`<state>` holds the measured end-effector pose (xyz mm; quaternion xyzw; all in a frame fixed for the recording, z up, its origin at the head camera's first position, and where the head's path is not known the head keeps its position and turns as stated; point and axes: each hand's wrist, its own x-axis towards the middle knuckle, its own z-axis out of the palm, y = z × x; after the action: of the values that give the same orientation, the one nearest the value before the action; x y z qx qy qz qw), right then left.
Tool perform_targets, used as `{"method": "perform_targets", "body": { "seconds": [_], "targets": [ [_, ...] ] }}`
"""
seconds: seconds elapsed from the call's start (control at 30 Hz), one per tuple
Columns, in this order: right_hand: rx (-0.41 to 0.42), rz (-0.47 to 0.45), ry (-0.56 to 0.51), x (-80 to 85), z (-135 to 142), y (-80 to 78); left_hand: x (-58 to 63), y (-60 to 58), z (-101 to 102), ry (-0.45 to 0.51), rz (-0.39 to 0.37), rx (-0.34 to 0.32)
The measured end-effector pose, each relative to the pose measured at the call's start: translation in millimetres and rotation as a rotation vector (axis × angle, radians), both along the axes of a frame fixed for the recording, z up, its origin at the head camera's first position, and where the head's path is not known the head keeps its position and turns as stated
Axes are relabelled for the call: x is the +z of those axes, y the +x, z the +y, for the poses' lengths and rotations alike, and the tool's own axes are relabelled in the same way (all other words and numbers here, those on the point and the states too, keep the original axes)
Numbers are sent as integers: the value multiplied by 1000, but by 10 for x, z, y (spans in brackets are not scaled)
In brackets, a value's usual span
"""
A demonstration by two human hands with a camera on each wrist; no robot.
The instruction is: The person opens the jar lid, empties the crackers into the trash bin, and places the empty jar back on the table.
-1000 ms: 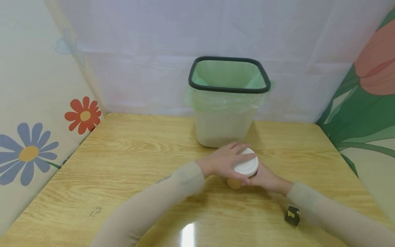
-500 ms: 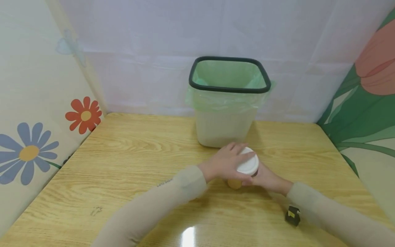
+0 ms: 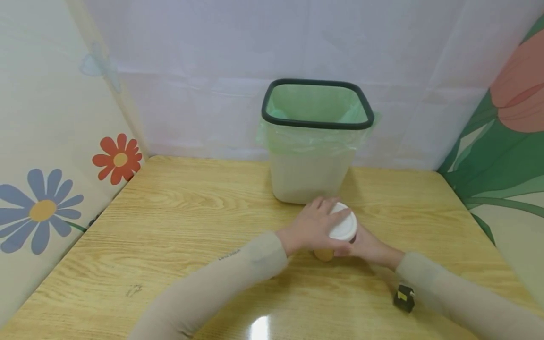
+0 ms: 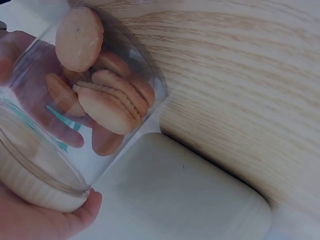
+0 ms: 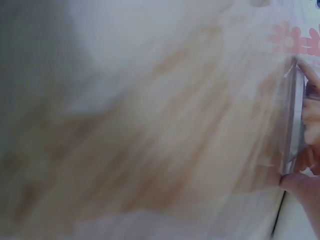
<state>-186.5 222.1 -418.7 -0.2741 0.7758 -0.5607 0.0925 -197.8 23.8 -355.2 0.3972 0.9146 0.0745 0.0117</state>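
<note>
Both my hands are on a clear jar (image 4: 150,60) with a white lid (image 3: 344,228), tilted just in front of the bin. Peach-brown macarons (image 4: 107,109) show through its wall in the left wrist view. My left hand (image 3: 313,227) grips the lid, its fingers spread across the top and thumb at the near edge. From the other side, my right hand (image 3: 369,246) holds the jar's body; it is partly hidden behind the jar in the head view. The right wrist view is mostly blurred, with a thumb (image 5: 306,194) against the jar at its right edge.
A pale waste bin (image 3: 310,177) with a black rim and green liner stands at the back of the wooden table (image 3: 199,203). Near my right forearm lies a small black object with a yellow label (image 3: 403,298). Flower-patterned cloth hangs at both sides.
My left hand and the lid have shifted slightly to the right, with the left wrist turning a little. The right hand keeps its hold on the jar; bin and black object stay put.
</note>
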Motion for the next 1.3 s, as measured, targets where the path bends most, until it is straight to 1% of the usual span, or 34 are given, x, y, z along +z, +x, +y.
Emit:
{"method": "perform_targets", "body": {
  "seconds": [0.23, 0.4, 0.57, 0.67, 0.77, 0.87, 1.03, 1.23, 1.3],
  "targets": [
    [9, 9, -6, -14, 7, 3, 12, 31, 19, 34, 14, 27],
    [16, 29, 5, -11, 4, -1, 36, 38, 28, 38, 49, 31],
    [15, -13, -10, 0, -14, 7, 72, 28, 6, 44, 82, 37],
    [6, -60, -29, 3, -23, 7, 103, 27, -24, 62, 74, 45],
    [-13, -74, -36, -1, -24, 3, 131, 28, -54, 73, 74, 51],
    [-31, -65, -36, -5, -24, 1, 153, 31, -91, 82, 84, 54],
    [-30, -65, -56, -7, -28, -2, 171, 34, -160, 103, 96, 52],
    [-41, -34, -55, -18, -33, -19, 159, 34, -255, 122, 108, 57],
    [-39, -38, -55, -21, -32, -17, 158, 34, -294, 128, 109, 59]
  ]
}}
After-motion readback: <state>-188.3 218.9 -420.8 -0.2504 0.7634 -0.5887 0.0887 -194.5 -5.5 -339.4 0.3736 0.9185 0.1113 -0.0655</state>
